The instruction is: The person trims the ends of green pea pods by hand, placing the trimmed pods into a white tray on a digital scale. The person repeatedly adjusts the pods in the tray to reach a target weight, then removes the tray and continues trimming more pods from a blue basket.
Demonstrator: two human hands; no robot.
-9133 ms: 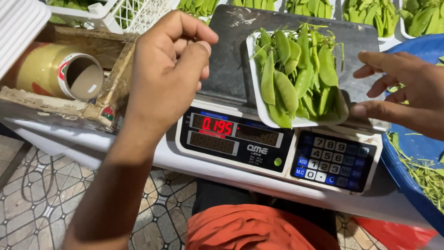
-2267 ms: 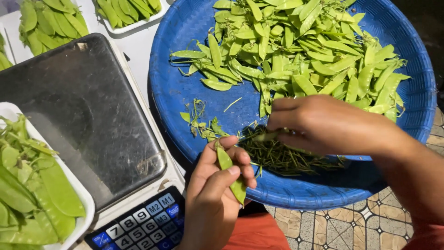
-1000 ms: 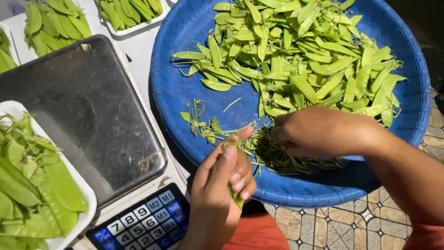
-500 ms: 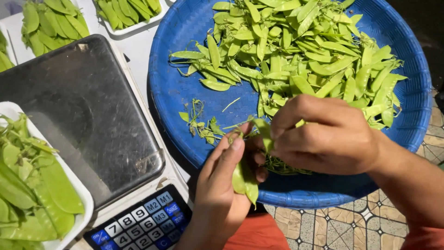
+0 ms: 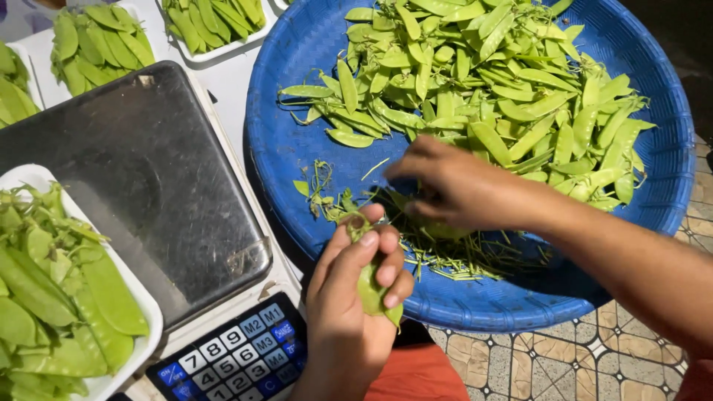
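The left hand [image 5: 349, 312] is curled shut around a single pea pod [image 5: 371, 289], pinched between thumb and fingers right at the near rim of the big blue basin [image 5: 297, 148]. The right hand [image 5: 460, 189] lies inside the basin, fingers bent down and closed loosely over something green among the heap of stringy trimmings [image 5: 445, 252] (whether it grips another pod or just the scraps I cannot tell). Farther back in the basin sits the main pile of pea pods [image 5: 483, 89], filling most of its far half.

Just to the left of the basin is the weighing scale [image 5: 134, 193], its steel plate nearly touching the basin's rim, with the keypad [image 5: 230, 356] at its near corner. A white tray of pods [image 5: 59, 297] rests on the plate's near-left part. Beyond the scale, two more filled trays [image 5: 104, 48] sit on the white table.

The risk I see is at that tight seam between basin and scale: the left hand works directly above it, so a dropped pod or a stripped string could fall on the keypad or slip down to the tiled floor [image 5: 594, 364]. The tray on the scale also hangs toward the plate's edge, and a nudge from the left forearm might tip it.

Open room is mostly the bare blue patch in the basin's left half; the near rim is crowded.
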